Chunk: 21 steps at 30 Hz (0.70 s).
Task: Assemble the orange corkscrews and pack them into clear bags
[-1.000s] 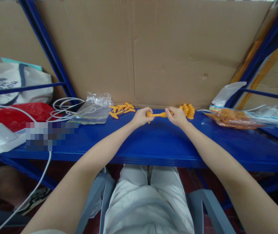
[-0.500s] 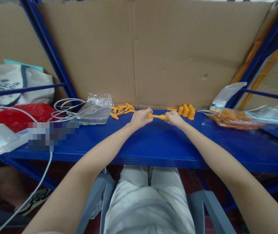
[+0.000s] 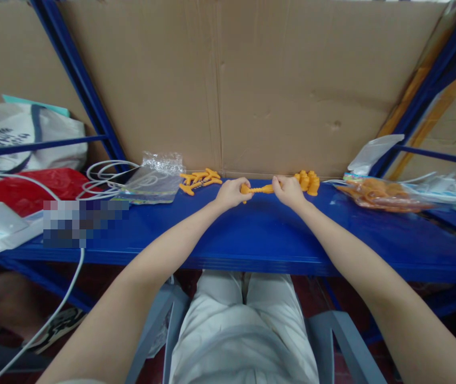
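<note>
Between my hands, just above the blue shelf, a slim orange plastic piece [image 3: 260, 190] with a ridged, screw-like shaft lies roughly level. My left hand [image 3: 231, 194] is closed round its left end, where a wider orange part pokes out above and below the fingers. Closed on the right end is my right hand [image 3: 290, 192], thumb on top; that end is hidden inside the fingers. Several orange T-shaped pieces [image 3: 199, 182] lie in a pile beyond my left hand. Just past my right hand stand several orange bottle-shaped pieces [image 3: 311, 184].
The blue shelf [image 3: 252, 234] backs onto a cardboard panel [image 3: 284, 90]. Plastic packaging [image 3: 151, 184], white cables and a power strip [image 3: 14, 229] lie on the left. A clear bag of orange parts [image 3: 380, 194] lies right. Another person's leg [image 3: 12, 301] shows lower left.
The piece's wide left end has turned, so orange now shows below my left fingers. My right hand has shifted its grip, thumb higher, and hides the orange stick behind it.
</note>
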{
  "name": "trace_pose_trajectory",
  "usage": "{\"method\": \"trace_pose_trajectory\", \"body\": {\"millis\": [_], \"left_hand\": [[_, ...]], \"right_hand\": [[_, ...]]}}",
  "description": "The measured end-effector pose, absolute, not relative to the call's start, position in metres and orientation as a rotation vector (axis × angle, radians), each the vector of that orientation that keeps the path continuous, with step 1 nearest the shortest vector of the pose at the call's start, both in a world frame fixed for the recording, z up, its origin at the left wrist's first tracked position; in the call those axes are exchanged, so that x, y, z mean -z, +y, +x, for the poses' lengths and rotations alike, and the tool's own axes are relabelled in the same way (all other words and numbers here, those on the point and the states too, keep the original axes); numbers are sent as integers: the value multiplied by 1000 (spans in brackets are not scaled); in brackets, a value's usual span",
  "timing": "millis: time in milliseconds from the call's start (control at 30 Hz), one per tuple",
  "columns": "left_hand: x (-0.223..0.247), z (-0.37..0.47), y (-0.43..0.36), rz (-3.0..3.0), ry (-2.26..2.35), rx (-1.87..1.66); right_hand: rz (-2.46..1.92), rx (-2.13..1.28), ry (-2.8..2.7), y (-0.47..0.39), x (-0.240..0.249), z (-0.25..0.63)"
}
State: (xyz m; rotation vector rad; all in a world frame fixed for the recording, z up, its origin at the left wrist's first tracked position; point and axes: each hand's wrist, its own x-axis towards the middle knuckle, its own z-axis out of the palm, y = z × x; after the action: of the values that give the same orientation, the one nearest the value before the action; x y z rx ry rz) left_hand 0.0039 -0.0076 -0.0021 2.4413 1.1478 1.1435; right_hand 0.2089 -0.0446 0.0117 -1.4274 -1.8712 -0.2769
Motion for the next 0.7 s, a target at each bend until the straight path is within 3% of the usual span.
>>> {"method": "trace_pose_trajectory", "body": {"millis": [500, 600, 700], "left_hand": [[-11, 10, -33, 2749, 1573, -946], [-10, 9, -30, 2744, 1553, -954], [-8, 6, -24, 2713, 1508, -1003]], "right_hand": [[-1644, -603, -1563, -46, -14, 200], [-1620, -510, -1654, -45, -12, 201], [-1570, -197, -1805, -41, -9, 205]]}}
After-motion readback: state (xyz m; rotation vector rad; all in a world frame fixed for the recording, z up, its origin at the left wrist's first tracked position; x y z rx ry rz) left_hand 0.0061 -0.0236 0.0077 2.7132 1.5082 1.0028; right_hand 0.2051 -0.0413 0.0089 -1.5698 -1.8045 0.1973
